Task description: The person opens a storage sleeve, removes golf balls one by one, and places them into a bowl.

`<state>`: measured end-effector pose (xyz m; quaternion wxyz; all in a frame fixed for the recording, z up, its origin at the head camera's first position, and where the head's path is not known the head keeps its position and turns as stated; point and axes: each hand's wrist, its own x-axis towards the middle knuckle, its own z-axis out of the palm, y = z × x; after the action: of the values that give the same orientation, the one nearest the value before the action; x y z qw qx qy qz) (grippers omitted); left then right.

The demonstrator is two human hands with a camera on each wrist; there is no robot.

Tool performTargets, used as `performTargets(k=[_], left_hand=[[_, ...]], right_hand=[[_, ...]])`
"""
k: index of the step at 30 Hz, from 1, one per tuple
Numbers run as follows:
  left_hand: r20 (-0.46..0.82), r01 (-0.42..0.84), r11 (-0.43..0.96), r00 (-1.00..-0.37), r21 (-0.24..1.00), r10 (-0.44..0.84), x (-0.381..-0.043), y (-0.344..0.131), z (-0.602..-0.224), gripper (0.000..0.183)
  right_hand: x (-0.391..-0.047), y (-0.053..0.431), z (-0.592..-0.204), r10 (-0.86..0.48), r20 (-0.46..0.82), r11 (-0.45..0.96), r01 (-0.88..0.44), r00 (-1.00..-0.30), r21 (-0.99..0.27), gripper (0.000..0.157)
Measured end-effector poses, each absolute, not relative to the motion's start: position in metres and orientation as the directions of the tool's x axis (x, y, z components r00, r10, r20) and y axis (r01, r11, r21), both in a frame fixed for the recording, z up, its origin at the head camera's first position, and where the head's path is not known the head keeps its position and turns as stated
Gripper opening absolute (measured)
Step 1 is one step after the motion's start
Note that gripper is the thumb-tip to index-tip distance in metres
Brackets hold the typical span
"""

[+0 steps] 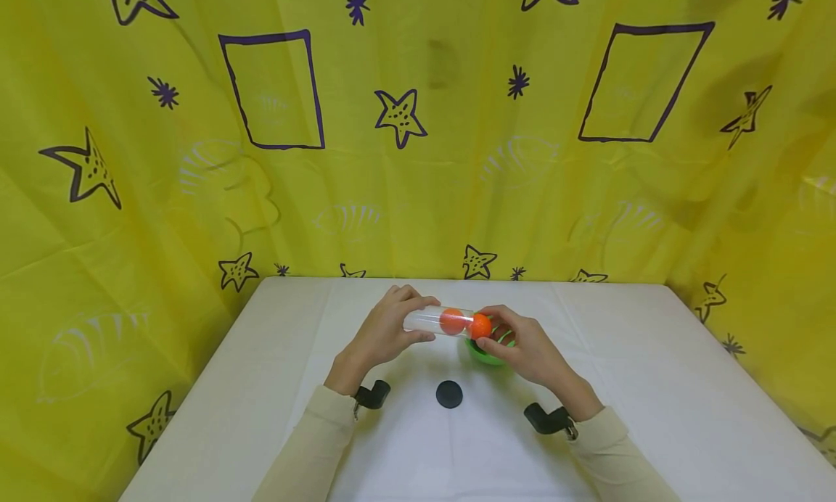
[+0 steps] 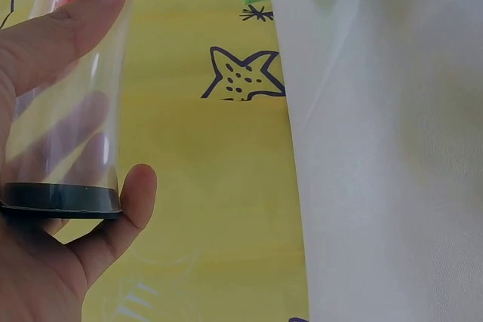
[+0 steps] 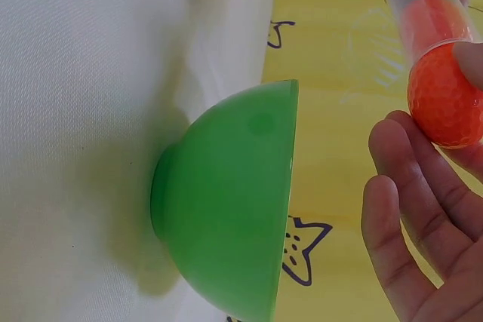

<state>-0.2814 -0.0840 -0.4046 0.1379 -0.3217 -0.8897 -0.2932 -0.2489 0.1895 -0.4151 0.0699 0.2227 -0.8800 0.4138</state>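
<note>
My left hand [image 1: 382, 329] grips a clear plastic tube [image 1: 424, 319], tipped almost level above the table. In the left wrist view the tube's black base [image 2: 64, 197] lies near the palm. An orange ball [image 1: 451, 321] sits inside, towards the mouth. Thumb and fingers of my right hand [image 1: 534, 351] pinch a dimpled orange golf ball [image 3: 444, 96] right at the tube's open end. Just below that hand stands a green bowl [image 3: 226, 194], partly hidden by it in the head view; its contents hardly show.
A round black disc [image 1: 449, 394] lies flat on the white table [image 1: 392, 451], between the forearms and nearer to me. Yellow curtains [image 1: 405, 183] with drawn stars hang behind the table and along both sides.
</note>
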Motion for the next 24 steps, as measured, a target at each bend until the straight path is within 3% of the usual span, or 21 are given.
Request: performTargets(k=[24], left_hand=[[0.436,0.652,0.611,-0.757,0.450,0.487,-0.2818,-0.0851,-0.4044,0.051]], right_hand=[[-0.2505,0.1964,-0.4133,-0.261,0.365,0.578,-0.448,-0.894,-0.683,0.038]])
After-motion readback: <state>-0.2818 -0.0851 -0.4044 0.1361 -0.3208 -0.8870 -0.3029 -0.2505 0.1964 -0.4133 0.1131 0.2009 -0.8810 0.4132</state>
